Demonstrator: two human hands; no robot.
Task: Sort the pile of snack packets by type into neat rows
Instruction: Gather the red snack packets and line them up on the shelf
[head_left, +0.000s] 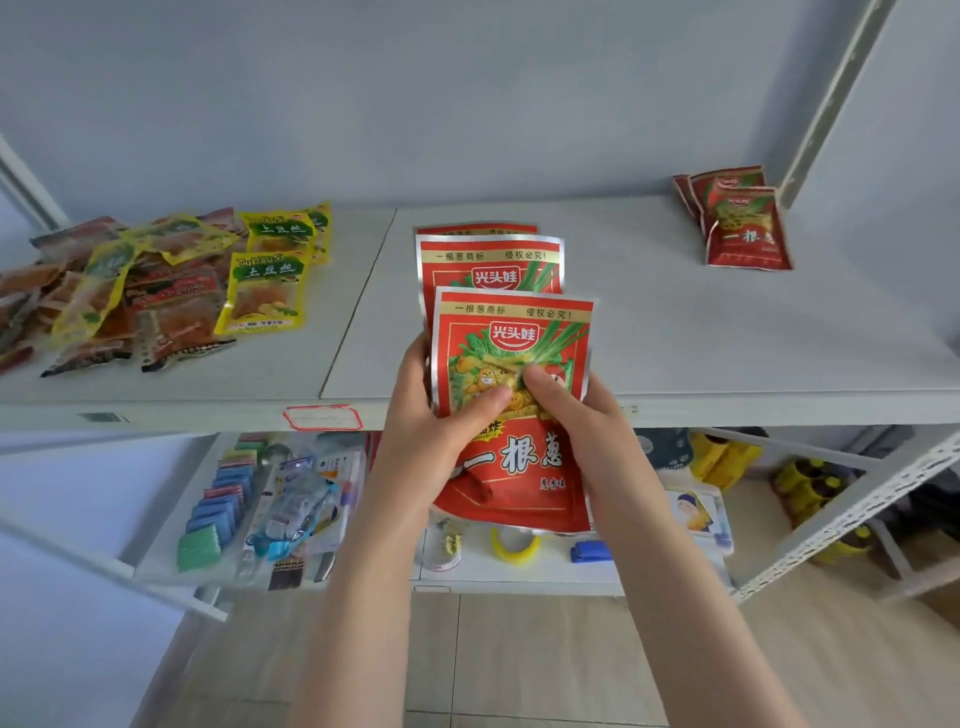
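Starting at nine o'clock, the mixed pile lies unsorted on the shelf: yellow packets and orange-red ones overlap there in no order. At the centre, the left hand and the right hand both grip a fan of large red packets, with the fingers curled round the edges and the thumbs pressed on the front one. The fan crosses the front edge of the shelf. At two o'clock, a small stack of red packets, seemingly the same type, lies near the rear post. I judge the task is early: one type is partly gathered, no neat row exists yet, and nearly the whole pile remains.
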